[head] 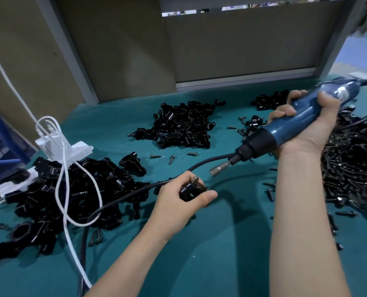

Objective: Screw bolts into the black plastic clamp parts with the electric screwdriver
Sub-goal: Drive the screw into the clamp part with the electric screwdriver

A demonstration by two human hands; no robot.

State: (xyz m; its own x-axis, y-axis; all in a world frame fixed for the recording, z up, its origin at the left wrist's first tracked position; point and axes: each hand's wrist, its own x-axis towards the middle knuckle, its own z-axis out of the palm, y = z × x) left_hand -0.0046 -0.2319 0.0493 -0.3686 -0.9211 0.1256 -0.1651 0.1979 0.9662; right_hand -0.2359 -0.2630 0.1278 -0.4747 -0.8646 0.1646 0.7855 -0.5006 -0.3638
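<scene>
**Clamp part and driver held above the green mat**

My left hand (183, 197) grips a black clamp part (189, 191) with its bolt (195, 179) protruding. Just right of it, my right hand (306, 125) grips the electric screwdriver (285, 127), bit (220, 168) near the bolt. Clamp piles (182, 125) lie beyond.

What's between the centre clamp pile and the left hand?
Head view: three loose bolts on the green mat, then a black cable passing just beyond the left hand.

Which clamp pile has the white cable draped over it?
The near-left pile, beside the power strip: the white cable loops across it. The centre pile and far-right pile carry none.
</scene>
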